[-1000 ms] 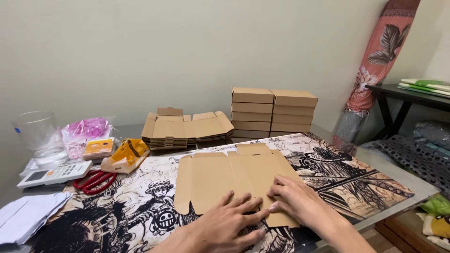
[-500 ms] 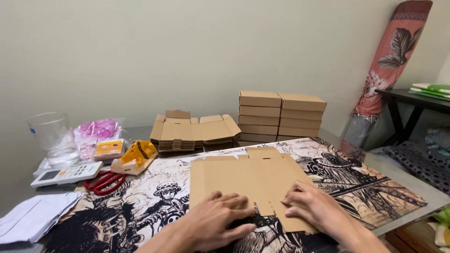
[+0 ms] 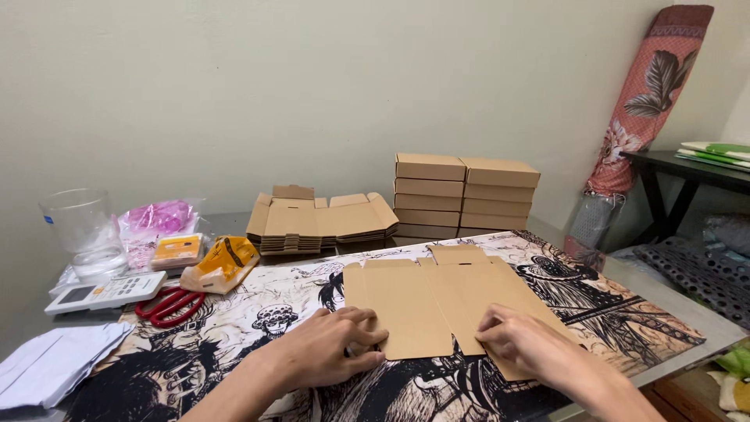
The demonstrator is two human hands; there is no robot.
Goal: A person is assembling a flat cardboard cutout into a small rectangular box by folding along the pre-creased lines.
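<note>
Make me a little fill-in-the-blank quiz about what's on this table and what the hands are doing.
1. Both hands, the left hand and the right hand, rest on a flat, unfolded ____ box blank.
2. The scissors beside the white remote control have ____ handles.
3. The folded boxes by the wall stand in ____ stacks.
4. The table mat carries black-and-white ____ artwork.

Missing words: cardboard; red; two; cartoon
</note>
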